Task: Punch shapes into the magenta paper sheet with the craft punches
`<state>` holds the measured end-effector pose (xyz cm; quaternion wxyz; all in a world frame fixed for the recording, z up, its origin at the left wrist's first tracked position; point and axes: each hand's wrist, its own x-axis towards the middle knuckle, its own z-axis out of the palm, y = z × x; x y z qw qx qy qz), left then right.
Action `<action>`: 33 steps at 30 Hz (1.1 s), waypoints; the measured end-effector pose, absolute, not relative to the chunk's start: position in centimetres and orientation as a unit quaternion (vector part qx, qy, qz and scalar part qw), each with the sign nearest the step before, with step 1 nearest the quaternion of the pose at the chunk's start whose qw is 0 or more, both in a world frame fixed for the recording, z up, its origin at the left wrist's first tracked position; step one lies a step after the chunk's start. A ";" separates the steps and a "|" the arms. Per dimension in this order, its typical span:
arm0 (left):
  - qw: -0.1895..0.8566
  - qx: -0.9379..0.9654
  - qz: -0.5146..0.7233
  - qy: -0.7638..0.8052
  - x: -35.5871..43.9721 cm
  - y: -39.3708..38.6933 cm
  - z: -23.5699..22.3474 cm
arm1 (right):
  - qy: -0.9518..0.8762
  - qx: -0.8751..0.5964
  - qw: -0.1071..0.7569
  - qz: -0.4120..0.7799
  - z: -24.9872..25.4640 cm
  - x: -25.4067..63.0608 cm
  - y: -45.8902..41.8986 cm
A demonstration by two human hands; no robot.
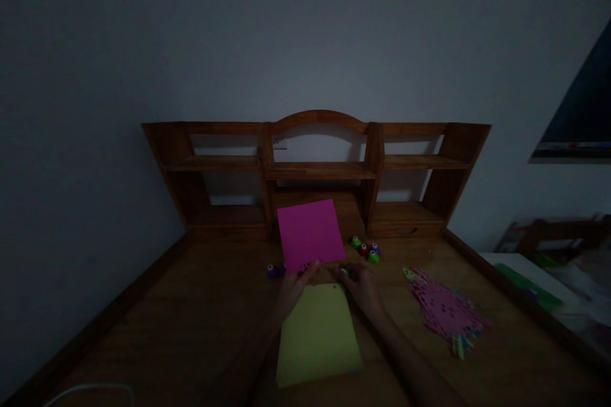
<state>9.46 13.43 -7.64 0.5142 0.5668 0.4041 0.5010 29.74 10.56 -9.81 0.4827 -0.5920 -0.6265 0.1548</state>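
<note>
A bright pink paper sheet (311,234) is tilted up at the middle of the desk, with small dark punched marks along its lower edge. My left hand (298,286) pinches that edge between thumb and fingers. In my right hand (361,285), beside the sheet's lower right corner, is a small green paper punch (344,272), mostly covered by the fingers. Under and between my wrists lies a yellow paper stack (319,334), with a few small holes near its top edge.
Several punches in green, red and purple (364,249) sit behind my right hand; a purple punch (272,271) stands left of the pink sheet. A pile of perforated pink paper (446,308) lies to the right. The wooden shelf (319,170) borders the desk's back. A white cable (90,386) is front left.
</note>
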 end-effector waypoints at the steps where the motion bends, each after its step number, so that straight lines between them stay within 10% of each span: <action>1: 0.515 0.565 0.502 0.405 9.5 13.4 -7.6 | -0.629 -0.591 0.482 0.152 -9.9 29.8 10.6; 33: 0.498 0.571 0.521 0.392 9.4 13.2 -8.1 | -0.626 -0.610 0.464 0.145 -11.5 30.3 11.3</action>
